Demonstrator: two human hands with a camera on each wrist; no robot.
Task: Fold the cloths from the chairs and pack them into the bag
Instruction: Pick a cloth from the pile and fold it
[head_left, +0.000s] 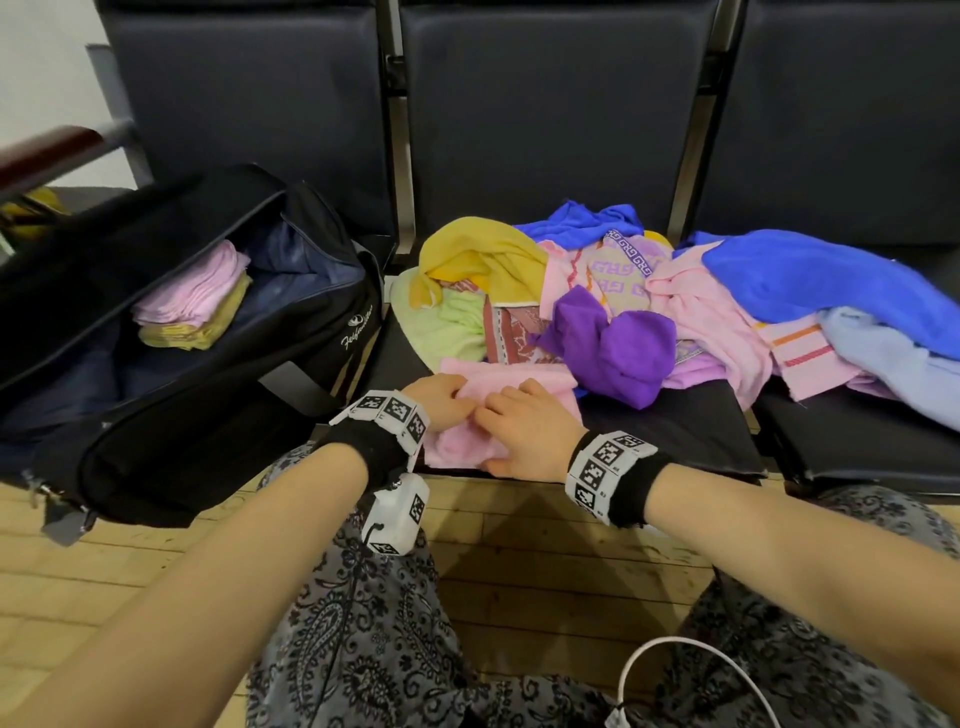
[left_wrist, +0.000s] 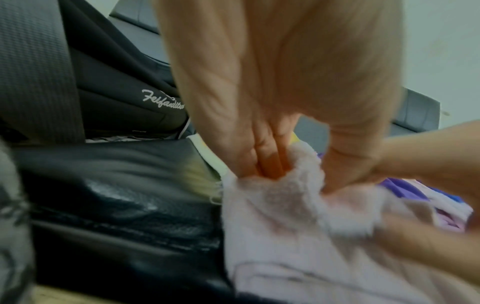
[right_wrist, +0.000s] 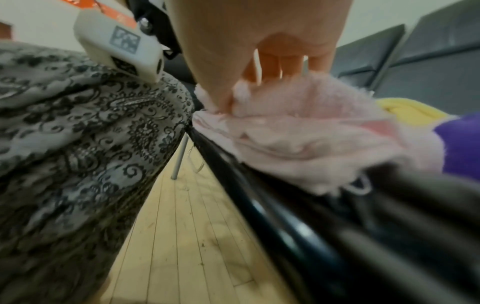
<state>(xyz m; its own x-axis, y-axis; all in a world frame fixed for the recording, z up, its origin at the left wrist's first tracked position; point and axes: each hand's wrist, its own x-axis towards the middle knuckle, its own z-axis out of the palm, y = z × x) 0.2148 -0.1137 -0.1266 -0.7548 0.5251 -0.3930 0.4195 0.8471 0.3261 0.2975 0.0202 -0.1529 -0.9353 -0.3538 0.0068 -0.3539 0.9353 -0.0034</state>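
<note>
A pink cloth (head_left: 511, 382) lies at the front edge of the middle chair seat (head_left: 675, 431). My left hand (head_left: 441, 397) pinches its near left part, fingers and thumb closed on the fabric (left_wrist: 272, 216). Right beside it, my right hand (head_left: 524, 423) grips the same pink cloth (right_wrist: 298, 127) with curled fingers. Behind lies a pile of loose cloths: yellow (head_left: 478, 249), green (head_left: 452, 327), purple (head_left: 613, 343), blue (head_left: 810, 275), patterned pink (head_left: 691, 296). The open black bag (head_left: 208, 395) on the left holds a folded pink cloth (head_left: 192, 291) on a folded yellow one (head_left: 192, 332).
Dark chair backs (head_left: 545, 104) rise behind the seats. A wooden armrest (head_left: 41, 156) sticks out at the far left. Wooden floor (head_left: 545, 561) and my patterned trousers (head_left: 374, 649) fill the foreground; a white cable (head_left: 654, 654) lies at the lower right.
</note>
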